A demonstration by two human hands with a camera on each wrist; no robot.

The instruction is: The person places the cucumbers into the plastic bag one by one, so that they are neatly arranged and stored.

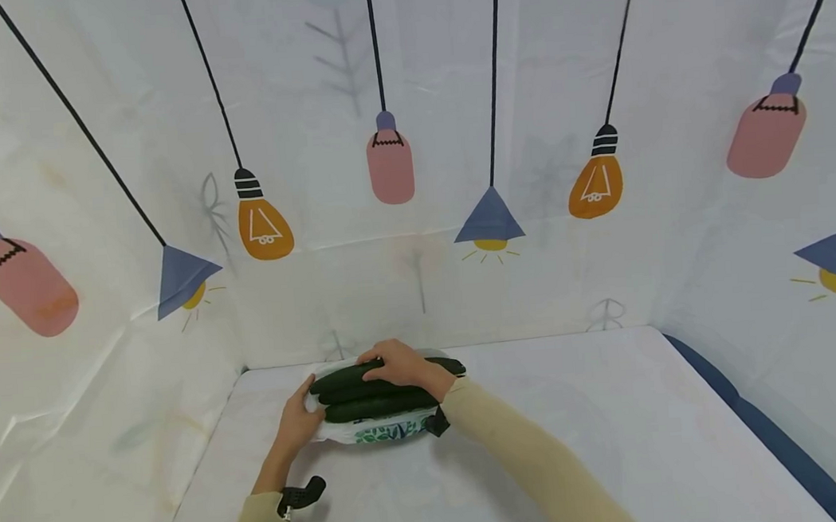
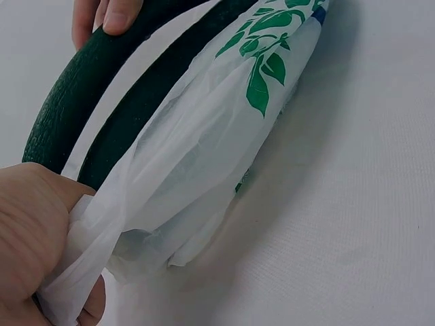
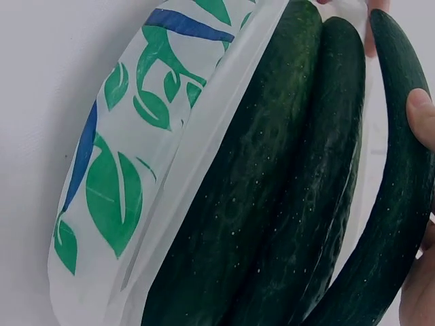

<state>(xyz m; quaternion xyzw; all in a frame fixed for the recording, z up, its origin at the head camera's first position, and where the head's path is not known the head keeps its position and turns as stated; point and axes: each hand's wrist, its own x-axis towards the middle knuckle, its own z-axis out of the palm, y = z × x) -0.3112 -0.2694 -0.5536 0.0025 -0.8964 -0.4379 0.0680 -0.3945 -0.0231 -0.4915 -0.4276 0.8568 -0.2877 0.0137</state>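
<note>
Three long dark green cucumbers lie side by side in the mouth of a white plastic bag (image 1: 392,431) printed with green leaves. At its left end my left hand (image 1: 298,421) grips the bag's edge, and the thin film (image 2: 160,173) bunches between thumb and fingers in the left wrist view. My right hand (image 1: 400,366) reaches over from the right and holds the farthest cucumber (image 3: 391,204), its thumb on the near side. In the right wrist view a gap separates that cucumber from the middle cucumber (image 3: 306,183). Next to the bag's printed side lies the nearest cucumber (image 3: 234,190).
The bag rests on a white table (image 1: 580,443) near its back edge. White sheeting (image 1: 449,291) printed with hanging lamps and bulbs stands behind and at both sides. A dark blue strip (image 1: 758,424) runs along the right edge. Both wrists carry black straps.
</note>
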